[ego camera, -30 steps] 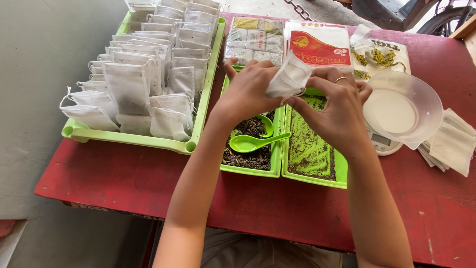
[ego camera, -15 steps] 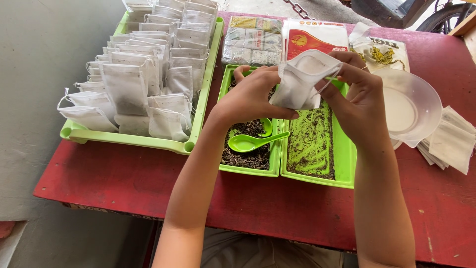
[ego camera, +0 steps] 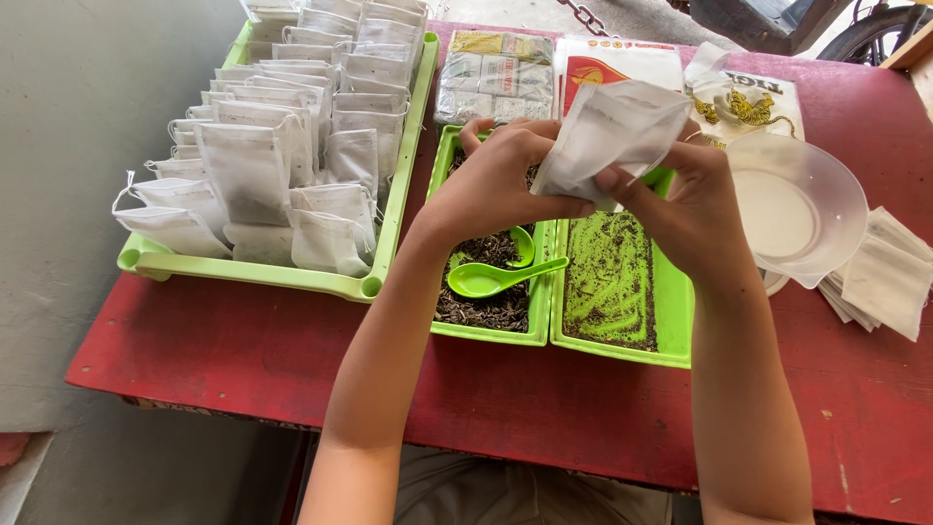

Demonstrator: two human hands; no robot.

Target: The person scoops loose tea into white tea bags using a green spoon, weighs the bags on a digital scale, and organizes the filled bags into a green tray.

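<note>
Sachet (ego camera: 610,131), a white filter bag, is pinched by both the left hand (ego camera: 496,185) and right hand (ego camera: 692,199) above the green trays (ego camera: 671,321); tilted, it might spill leaves onto the red table (ego camera: 243,340).

You are sitting at a small packing station, looking more like a home or backyard workshop than a factory. You are working at a worn red table (ego camera: 544,399) standing on bare concrete, with a vehicle wheel (ego camera: 880,29) and a chain (ego camera: 583,15) showing beyond it. Green trays (ego camera: 671,321) are holding loose dried leaves, and a larger green tray (ego camera: 384,253) is holding rows of filled white pouches (ego camera: 282,136).
</note>
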